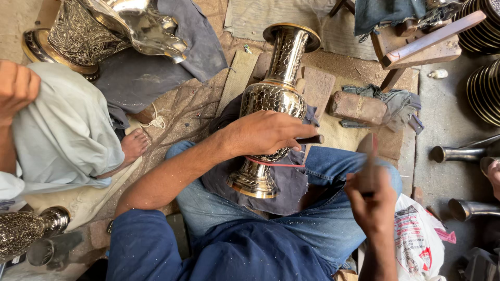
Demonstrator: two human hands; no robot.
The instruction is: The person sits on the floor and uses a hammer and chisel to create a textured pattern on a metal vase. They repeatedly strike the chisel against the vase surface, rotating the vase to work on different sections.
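I sit on the workshop floor with a tall engraved brass vase (272, 99) lying tilted across my lap on a dark cloth (284, 182), its foot toward me and its flared mouth pointing away toward the far edge of the sacking mat (237, 78). My left hand (265, 132) lies over the vase's belly, fingers closed round a short dark punch (311, 139) whose tip juts past my knuckles. My right hand (372, 195) is raised beside my right knee, fingers wrapped tight on what looks like a hammer handle (369, 151), blurred in motion. By my reckoning the work is mid-chasing: the punch is set on the pattern and the blow is what comes next, calling for a steady left hand and a short, square strike. Room is tight. A red brick (357, 106) and a crumpled rag (398, 101) lie just beyond my right knee, a printed plastic bag (419, 239) presses against my right thigh, and metal tubes (458, 153) lie on the concrete at the right edge. To my left a co-worker's bare foot (134, 145) rests near my knee, with another ornate brass vessel (88, 31) at the far left corner. The only free swing is straight up and down over my lap.
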